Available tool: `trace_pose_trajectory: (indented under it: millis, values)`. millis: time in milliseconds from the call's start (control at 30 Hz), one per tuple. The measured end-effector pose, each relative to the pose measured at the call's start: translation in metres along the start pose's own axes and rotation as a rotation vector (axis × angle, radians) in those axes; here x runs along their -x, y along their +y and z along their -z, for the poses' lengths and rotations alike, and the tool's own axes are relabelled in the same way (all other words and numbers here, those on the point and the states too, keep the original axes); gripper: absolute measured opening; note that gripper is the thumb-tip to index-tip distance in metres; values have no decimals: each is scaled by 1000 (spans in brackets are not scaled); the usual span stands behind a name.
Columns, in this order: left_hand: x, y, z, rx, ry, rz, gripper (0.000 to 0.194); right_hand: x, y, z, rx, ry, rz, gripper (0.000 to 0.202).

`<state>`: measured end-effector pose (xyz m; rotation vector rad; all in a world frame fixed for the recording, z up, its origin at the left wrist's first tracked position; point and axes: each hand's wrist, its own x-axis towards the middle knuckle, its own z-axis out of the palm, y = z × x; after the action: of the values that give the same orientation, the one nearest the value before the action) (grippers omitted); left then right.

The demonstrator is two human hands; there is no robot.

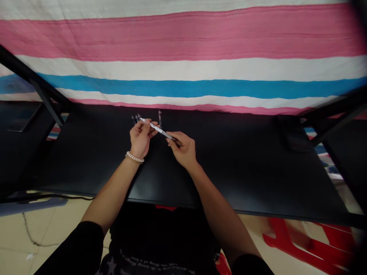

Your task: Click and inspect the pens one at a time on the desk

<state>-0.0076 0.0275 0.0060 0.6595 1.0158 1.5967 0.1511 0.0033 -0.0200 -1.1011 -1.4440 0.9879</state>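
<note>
A slim white pen [158, 129] with a grey lower part slants between my two hands above the black tabletop. My left hand [141, 138], with a beaded band at the wrist, pinches its upper left end. At the lower right, my right hand [183, 148] has its fingers closed around the grey end. Just behind the left hand lie several dark pens [134, 119], partly hidden by its fingers. One more clear and dark pen [159, 116] lies on the tabletop beyond the white one.
The black table [243, 164] spans the view, with a striped sheet [200, 38] hanging behind it. Black metal bars [47, 99] stand at both sides. A dark flat object [295, 133] is at the right. Below right is a red plastic stool [309, 244].
</note>
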Motion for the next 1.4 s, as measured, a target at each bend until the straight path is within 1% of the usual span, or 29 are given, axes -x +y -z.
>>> trace_pose_trajectory:
  millis: [167, 233, 300, 367, 433, 467, 533, 633, 700, 767, 833, 933, 1000, 1067, 1133, 1167, 1233, 1300, 1367, 1400]
  values:
    - [0, -1, 0, 13, -24, 7, 18, 1, 1, 0, -7, -82, -88, 34]
    - [0, 1, 0, 43, -48, 36, 17, 1, -1, 1, 19, -133, -76, 34]
    - [0, 6, -1, 105, -84, 111, 18, 1, -3, 2, 82, -186, -27, 33]
    - [1, 15, -1, 185, -118, 206, 28, 1, -5, 2, 145, -200, 33, 32]
    - [0, 27, 2, 248, -126, 274, 43, 0, -5, 2, 177, -173, 57, 33]
    - [0, 33, 4, 266, -110, 287, 49, -1, -5, 3, 186, -153, 54, 34]
    - [-1, 44, 8, 286, -71, 293, 54, -2, -2, 4, 217, -130, 39, 33]
    - [-3, 57, 15, 298, -27, 274, 52, -3, 4, 5, 279, -123, 32, 33]
    - [-4, 63, 18, 311, 3, 233, 51, -3, 7, 5, 339, -114, 60, 33]
    - [-6, 67, 21, 314, 37, 198, 50, -3, 9, 4, 427, -100, 113, 33]
    - [-9, 67, 25, 292, 74, 193, 48, -4, 8, 4, 522, -108, 162, 34]
    - [-19, 60, 34, 223, 135, 203, 45, -7, 7, 1, 655, -185, 216, 43]
    - [-27, 51, 40, 153, 206, 179, 47, -9, 7, -1, 732, -259, 242, 46]
    - [-33, 42, 44, 21, 328, 114, 46, -11, 8, -4, 770, -317, 258, 43]
    - [-35, 35, 45, -215, 454, 8, 42, -12, 10, -5, 759, -312, 260, 37]
    - [-33, 33, 45, -364, 492, -46, 42, -13, 11, -5, 749, -287, 255, 34]
    - [-27, 32, 41, -668, 504, -130, 47, -14, 11, -4, 747, -227, 227, 28]
    - [-20, 34, 37, -914, 455, -166, 51, -15, 11, -1, 775, -181, 182, 24]
    - [-14, 37, 32, -1077, 413, -177, 55, -15, 9, 0, 801, -143, 145, 24]
    - [-12, 38, 30, -1128, 401, -178, 57, -15, 9, 0, 811, -136, 144, 28]
